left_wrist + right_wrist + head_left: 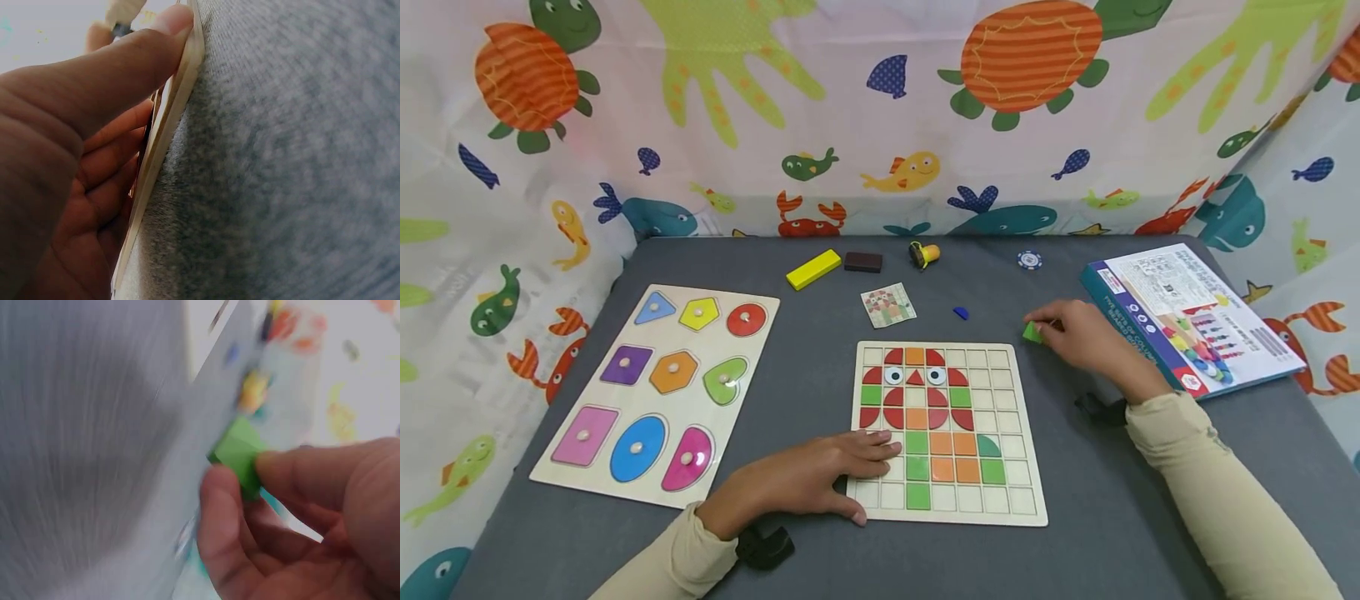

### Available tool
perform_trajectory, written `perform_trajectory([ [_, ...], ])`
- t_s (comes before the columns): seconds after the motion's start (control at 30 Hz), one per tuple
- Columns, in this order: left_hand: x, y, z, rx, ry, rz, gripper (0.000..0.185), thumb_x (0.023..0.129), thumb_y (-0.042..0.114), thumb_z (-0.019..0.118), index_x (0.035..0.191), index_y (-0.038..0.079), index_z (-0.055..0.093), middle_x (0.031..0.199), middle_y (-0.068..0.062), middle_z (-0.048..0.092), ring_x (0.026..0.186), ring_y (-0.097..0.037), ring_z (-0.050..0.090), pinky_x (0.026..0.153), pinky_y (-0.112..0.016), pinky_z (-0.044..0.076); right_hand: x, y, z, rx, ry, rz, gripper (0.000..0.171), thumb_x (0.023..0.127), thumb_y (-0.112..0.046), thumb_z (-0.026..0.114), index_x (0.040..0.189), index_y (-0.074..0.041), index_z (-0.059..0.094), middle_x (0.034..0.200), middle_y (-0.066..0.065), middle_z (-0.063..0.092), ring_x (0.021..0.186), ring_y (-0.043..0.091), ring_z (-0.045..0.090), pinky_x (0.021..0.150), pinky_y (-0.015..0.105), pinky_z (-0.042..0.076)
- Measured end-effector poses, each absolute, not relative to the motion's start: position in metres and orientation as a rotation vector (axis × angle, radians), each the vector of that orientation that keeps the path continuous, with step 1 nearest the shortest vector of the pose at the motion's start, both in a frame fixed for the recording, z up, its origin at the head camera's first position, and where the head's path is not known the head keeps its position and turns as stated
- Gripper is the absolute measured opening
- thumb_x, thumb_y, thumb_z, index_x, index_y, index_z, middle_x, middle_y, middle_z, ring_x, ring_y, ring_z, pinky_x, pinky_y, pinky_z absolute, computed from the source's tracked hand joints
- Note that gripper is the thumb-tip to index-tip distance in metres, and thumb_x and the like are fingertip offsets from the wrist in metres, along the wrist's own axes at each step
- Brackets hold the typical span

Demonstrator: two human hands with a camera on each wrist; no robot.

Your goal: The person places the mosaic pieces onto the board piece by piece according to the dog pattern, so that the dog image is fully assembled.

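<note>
My right hand (1078, 337) pinches a small green puzzle piece (237, 453) between thumb and fingertips, off the right upper corner of the pegboard-like square puzzle board (1028, 492). The grid on that board carries red, orange, green and white-eyed pieces in several squares. My left hand (808, 475) rests on the board's left edge, its fingers extended over the lower left squares and its thumb by the lower left corner. The left wrist view shows that thumb (125, 72) against the board's edge. A blue half-round piece (961, 313) lies behind the board, beside a small picture card (889, 306).
A shape-knob puzzle board (688, 408) lies at the left. A yellow block (813, 270), a dark brown block (863, 262), a small yellow-and-black toy (924, 254) and a poker chip (1030, 260) lie along the back. A box (1195, 317) sits at the right.
</note>
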State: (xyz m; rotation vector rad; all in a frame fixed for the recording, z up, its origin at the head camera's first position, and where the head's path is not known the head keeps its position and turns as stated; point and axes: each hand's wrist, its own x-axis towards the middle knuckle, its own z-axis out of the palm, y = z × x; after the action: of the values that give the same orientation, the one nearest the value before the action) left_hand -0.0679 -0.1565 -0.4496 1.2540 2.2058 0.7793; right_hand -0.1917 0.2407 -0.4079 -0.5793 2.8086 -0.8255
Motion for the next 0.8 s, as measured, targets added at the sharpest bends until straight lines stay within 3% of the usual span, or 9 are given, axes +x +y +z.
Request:
perform_trajectory([
  [0.33, -0.07, -0.159, -0.449, 1.25, 2.21, 0.791, 0.071, 0.085, 0.037, 0.074, 0.145, 0.012, 0.046, 0.155, 0.005, 0.032, 0.145, -0.016, 0.02, 0.111, -0.038, 0.03, -0.095, 0.205, -0.401, -0.836, 2.335, -1.048, 0.017, 0.092, -0.003, 0.064, 0.106, -0.008, 0.072, 0.097, -0.005, 0.067, 0.079, 0.009, 0.057, 0.066, 0.026, 0.051],
  [0.63, -0.068, -0.16, -0.448, 1.249, 2.207, 0.766, 0.07, 0.087, 0.04, 0.072, 0.146, 0.013, 0.046, 0.154, 0.006, 0.033, 0.145, -0.015, 0.022, 0.11, -0.037, 0.032, -0.059, 0.188, -0.424, -0.928, 2.271, -1.024, 0.017, 0.09, -0.004, 0.068, 0.1, -0.017, 0.072, 0.095, -0.01, 0.062, 0.077, 0.004, 0.052, 0.064, 0.024, 0.047],
  [0.8, -0.068, -0.159, -0.449, 1.253, 2.205, 0.78, 0.07, 0.086, 0.039, 0.072, 0.146, 0.013, 0.046, 0.155, 0.005, 0.033, 0.145, -0.015, 0.021, 0.11, -0.038, 0.031, -0.048, 0.179, -0.424, -0.901, 2.4, -0.926, 0.021, 0.084, -0.001, 0.072, 0.096, -0.018, 0.07, 0.083, -0.014, 0.056, 0.072, 0.002, 0.049, 0.061, 0.022, 0.045],
])
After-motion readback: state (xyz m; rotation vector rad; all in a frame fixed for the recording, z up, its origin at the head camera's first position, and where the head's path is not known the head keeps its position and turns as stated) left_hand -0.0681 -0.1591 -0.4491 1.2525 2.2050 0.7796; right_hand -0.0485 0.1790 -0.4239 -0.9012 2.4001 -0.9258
